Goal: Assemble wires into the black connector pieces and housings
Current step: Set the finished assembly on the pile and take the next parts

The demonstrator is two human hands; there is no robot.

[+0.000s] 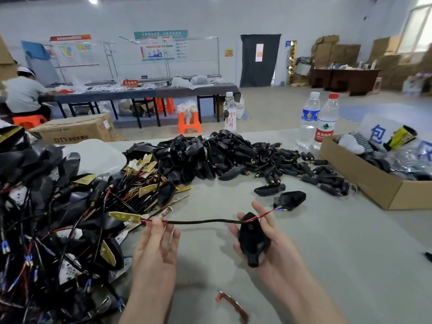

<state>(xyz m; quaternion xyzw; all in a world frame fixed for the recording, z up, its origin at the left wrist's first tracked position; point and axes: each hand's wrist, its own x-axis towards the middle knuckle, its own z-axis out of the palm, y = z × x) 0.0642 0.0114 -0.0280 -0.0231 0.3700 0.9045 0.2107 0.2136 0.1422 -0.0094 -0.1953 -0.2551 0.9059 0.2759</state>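
My right hand (264, 232) cradles a black fin-shaped housing (253, 242), fingers curled round its sides, its round stub pointing toward me. A black sleeved wire (203, 221) stretches level between my hands. My left hand (156, 244) pinches the wire near its left end, where a small gold circuit board (125, 216) hangs off it. The wire's right end crosses the housing and shows red strands and a blue terminal (278, 209) past my right fingers.
A big tangle of wired boards and housings (58, 218) fills the left of the table. A heap of empty black housings and plugs (233, 155) lies behind. A cardboard box (374, 183) stands at right, with three water bottles (326, 120) at the back. A copper strip (233, 305) lies near me.
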